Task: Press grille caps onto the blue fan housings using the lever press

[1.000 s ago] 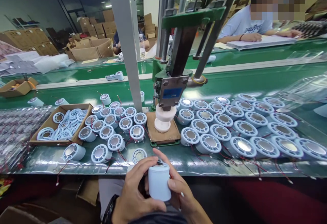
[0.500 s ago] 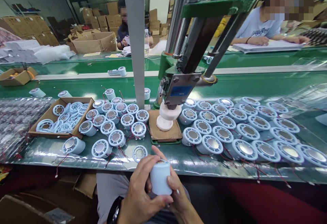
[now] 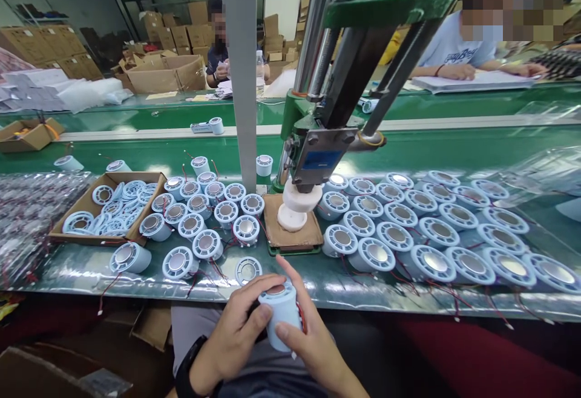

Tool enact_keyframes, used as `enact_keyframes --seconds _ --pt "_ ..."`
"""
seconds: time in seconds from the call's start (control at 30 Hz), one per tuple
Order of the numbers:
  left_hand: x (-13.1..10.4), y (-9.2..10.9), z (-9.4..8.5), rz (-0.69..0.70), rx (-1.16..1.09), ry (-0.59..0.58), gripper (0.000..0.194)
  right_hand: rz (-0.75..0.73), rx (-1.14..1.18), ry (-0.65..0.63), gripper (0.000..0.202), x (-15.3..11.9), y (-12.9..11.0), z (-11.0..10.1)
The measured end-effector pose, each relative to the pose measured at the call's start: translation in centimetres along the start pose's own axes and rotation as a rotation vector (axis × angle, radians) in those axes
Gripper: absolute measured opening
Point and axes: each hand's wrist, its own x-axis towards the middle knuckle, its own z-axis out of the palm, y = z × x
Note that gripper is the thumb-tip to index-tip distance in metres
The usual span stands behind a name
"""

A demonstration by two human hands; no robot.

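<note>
A light blue cylindrical housing (image 3: 282, 324) with a slotted rim and a metal disc on top is held between my two hands, just in front of the table edge. My left hand (image 3: 233, 328) grips its left side, thumb on the wall and fingers over the top rim. On the other side my right hand (image 3: 311, 328) wraps around it, thumb in front and index finger stretched forward. Red wire shows by the right fingers. Beyond my hands a slotted blue ring (image 3: 248, 271) lies on the table, and a hand press with a white round head (image 3: 303, 195) stands over a white cup (image 3: 291, 219).
Rows of similar housings (image 3: 399, 213) with trailing wires stand right of the press, and another group (image 3: 200, 204) stands left. A cardboard box (image 3: 149, 207) of blue rings is further left, beside plastic-wrapped parts (image 3: 31, 222). A grey post (image 3: 244, 83) rises behind. Two people sit across the table.
The housing has tipped so its top faces me more. My left thumb has moved from its base up to its upper wall, and my right thumb now lies across its front.
</note>
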Motion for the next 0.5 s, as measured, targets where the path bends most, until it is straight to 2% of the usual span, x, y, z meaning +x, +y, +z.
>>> enact_keyframes --seconds 0.1,0.2,0.27,0.37,0.43,0.5 --pt "0.1 -0.1 0.2 -0.005 0.016 0.013 0.048 0.001 -0.075 -0.023 0.109 -0.2 -0.1 -0.3" --pt "0.4 -0.6 0.6 0.019 0.1 0.068 0.047 -0.116 -0.313 0.018 0.083 -0.2 0.1 -1.2" --pt "0.8 -1.3 0.7 0.043 0.233 0.15 0.043 -0.233 -0.521 0.16 0.07 0.0 0.4 -2.1" --pt "1.3 -2.4 0.3 0.11 0.484 0.283 0.038 -0.411 -0.796 0.417 0.062 0.6 1.0 -3.6" --pt "1.6 -2.9 -0.1 0.146 0.616 0.314 0.037 -0.501 -0.93 0.492 0.061 1.1 1.4 -4.2" --pt "1.6 -2.9 -0.2 0.158 0.67 0.308 0.038 -0.563 -1.008 0.503 0.063 1.4 1.8 -4.4"
